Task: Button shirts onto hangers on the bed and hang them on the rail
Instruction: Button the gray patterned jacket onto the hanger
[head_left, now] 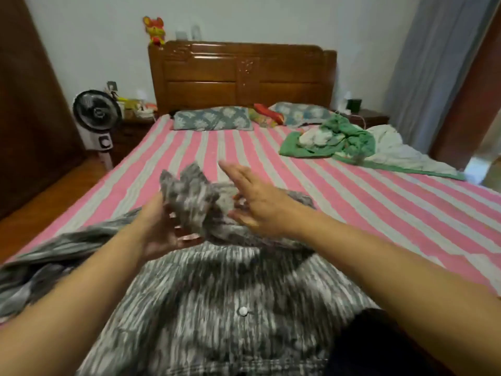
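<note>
A bedroom with pale walls holds a wide bed covered by a pink and grey striped sheet, backed by a carved brown wooden headboard. A tall dark wooden wardrobe fills the left edge, and pale blue curtains hang at the right. On the near part of the bed lies a grey and white mottled button-up shirt, spread front-up with one white button showing on its placket; its collar end is bunched and lifted toward the middle of the bed, and a sleeve trails off to the left. A crumpled green and white blanket sits on the far right of the bed. Two blue floral pillows rest against the headboard. A black and white standing fan is beside the bed on the left. The left hand grips the raised collar fabric, fingers curled under it. The right hand is spread flat with straight fingers, just beside the same bunch; whether it touches is blurred. A red and yellow plush toy perches on the headboard's left corner.
</note>
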`<state>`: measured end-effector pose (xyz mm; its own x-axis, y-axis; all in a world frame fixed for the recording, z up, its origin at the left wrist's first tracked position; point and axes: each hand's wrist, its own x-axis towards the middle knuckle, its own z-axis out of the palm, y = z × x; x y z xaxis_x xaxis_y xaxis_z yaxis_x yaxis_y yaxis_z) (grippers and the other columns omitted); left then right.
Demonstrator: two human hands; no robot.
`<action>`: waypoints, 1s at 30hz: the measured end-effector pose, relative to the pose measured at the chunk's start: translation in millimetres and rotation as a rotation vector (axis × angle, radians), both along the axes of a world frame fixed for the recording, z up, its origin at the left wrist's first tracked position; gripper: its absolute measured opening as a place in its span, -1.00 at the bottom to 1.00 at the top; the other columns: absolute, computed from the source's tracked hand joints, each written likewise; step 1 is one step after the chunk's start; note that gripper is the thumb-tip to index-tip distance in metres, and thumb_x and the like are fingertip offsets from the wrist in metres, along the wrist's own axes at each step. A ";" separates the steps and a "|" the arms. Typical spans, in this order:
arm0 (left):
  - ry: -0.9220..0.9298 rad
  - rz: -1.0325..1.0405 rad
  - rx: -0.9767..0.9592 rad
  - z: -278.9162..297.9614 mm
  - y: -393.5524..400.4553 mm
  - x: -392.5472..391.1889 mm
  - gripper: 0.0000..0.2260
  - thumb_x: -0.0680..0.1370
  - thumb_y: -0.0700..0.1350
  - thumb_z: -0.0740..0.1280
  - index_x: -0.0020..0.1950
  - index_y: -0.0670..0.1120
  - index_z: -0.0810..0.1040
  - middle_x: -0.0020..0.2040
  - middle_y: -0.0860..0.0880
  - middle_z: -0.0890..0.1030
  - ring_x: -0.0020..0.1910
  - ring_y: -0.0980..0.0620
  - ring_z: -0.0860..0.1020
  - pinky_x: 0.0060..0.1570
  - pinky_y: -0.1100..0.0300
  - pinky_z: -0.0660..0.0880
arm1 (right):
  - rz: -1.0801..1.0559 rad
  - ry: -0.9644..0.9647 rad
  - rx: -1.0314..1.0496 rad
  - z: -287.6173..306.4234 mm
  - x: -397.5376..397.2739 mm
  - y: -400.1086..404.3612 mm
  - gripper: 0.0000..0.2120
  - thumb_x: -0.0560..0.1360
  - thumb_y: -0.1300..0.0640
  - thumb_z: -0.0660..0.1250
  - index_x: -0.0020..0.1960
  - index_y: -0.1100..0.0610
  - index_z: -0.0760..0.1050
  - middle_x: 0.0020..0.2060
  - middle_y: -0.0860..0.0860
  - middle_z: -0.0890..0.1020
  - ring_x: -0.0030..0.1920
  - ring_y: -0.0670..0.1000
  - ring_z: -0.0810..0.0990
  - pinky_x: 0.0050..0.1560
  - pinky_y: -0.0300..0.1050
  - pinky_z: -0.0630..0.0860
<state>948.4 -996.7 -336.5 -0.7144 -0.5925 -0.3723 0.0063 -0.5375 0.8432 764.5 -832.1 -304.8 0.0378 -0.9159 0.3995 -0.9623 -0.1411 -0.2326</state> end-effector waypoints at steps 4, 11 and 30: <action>-0.207 0.117 0.078 -65.4 -17.5 46.6 -0.50 0.60 0.29 0.22 0.00 -0.13 0.67 -0.10 -0.21 0.71 -0.27 -0.12 0.71 -0.20 -0.03 0.64 | -0.127 0.085 0.388 -110.1 -16.8 -9.2 -0.30 0.61 -0.19 0.23 0.64 -0.08 -0.01 0.56 0.03 0.20 0.47 0.17 0.32 0.46 0.06 0.28; -0.310 0.162 0.058 -111.4 -49.2 53.3 -0.86 0.62 -0.16 0.25 0.01 -0.16 0.58 -0.18 -0.16 0.64 -0.29 -0.05 0.63 -0.33 0.09 0.65 | -0.491 0.079 0.771 -150.0 -87.6 31.0 0.28 0.06 -0.78 0.00 0.61 -0.22 -0.29 0.63 -0.03 -0.24 0.62 0.15 -0.23 0.59 0.23 -0.17; -0.394 -0.166 -0.646 -121.5 -46.3 17.9 -0.91 0.58 -0.19 0.40 0.03 -0.02 0.63 -0.08 0.00 0.73 -0.09 -0.03 0.70 -0.05 0.00 0.60 | -1.134 0.107 0.679 -138.4 -109.5 44.7 -0.07 0.48 0.37 0.25 0.64 -0.10 -0.17 0.64 0.11 -0.09 0.60 0.27 -0.14 0.55 0.32 -0.18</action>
<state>966.3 -1043.0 -458.0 -0.6989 -0.6757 -0.2344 -0.3970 0.0939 0.9130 654.9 -787.4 -443.2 -0.8732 -0.4761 -0.1042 -0.4869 0.8610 0.1469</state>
